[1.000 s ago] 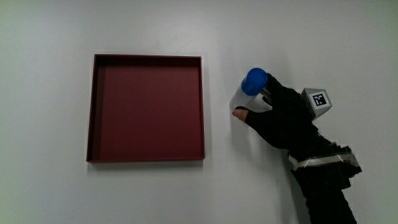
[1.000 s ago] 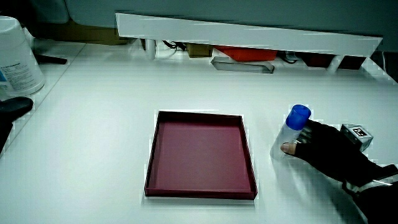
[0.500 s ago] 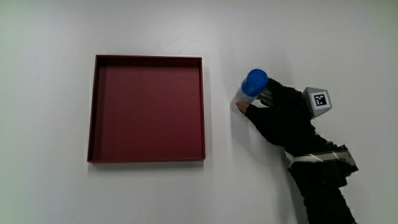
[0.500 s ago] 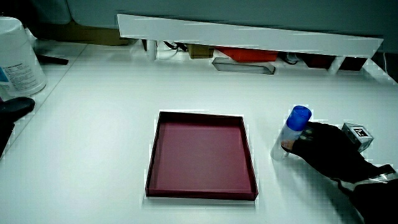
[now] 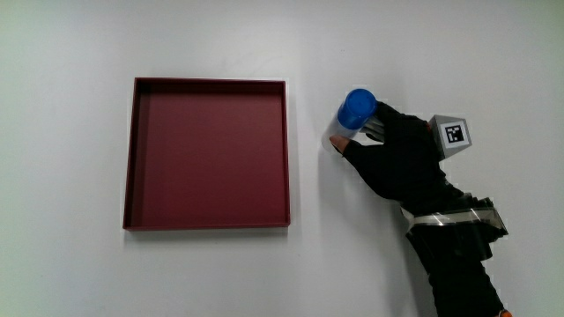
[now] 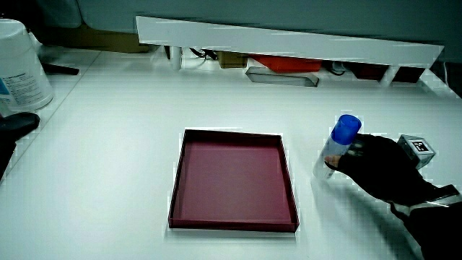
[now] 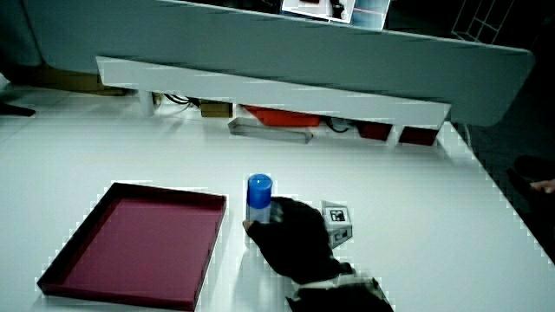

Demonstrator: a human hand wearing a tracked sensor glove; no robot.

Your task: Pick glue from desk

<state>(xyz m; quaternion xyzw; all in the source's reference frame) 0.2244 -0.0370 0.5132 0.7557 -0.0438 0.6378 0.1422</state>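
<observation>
Forearm (image 5: 458,264) enters at the table's near edge. Hand (image 5: 398,163) in black glove, patterned cube (image 5: 452,135) on its back, fingers wrapped around the glue (image 5: 350,120): blue-capped tube, upright to slightly tilted, just beside the dark red tray (image 5: 208,154). Low partition (image 6: 289,42) farthest from the person.

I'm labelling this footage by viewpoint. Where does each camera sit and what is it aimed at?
Main view: overhead, straight down on the red tray, hand and forearm gripping the glue.
A side view: person's side, facing the partition; hand shows.
A side view: likewise, tray nearer the corner; hand shows.
All share tray, glue, hand.
</observation>
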